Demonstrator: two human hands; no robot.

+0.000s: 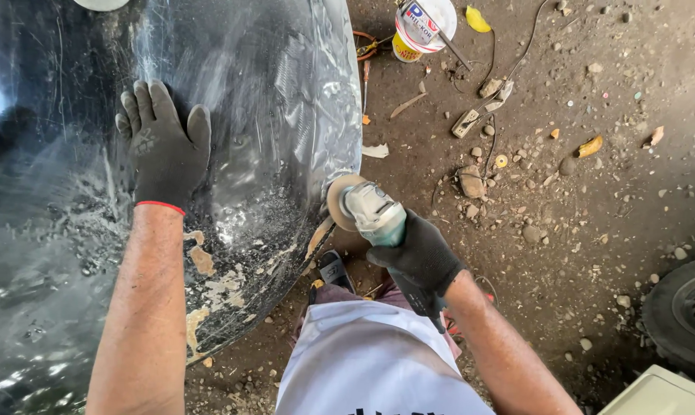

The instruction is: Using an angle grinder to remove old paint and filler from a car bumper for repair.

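White shirt (370, 369) nearest. Right hand (420, 257) gloved, fingers wrapped round angle grinder (370, 209) — disc at right edge of black car panel (271, 100). Left hand (163, 146) flat on panel, fingers spread — far left.

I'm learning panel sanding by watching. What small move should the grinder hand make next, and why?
Probably ease the grinder in the right hand along the black panel edge toward the flaking patches. The disc sits at the rim, and the left hand lies flat on the panel.
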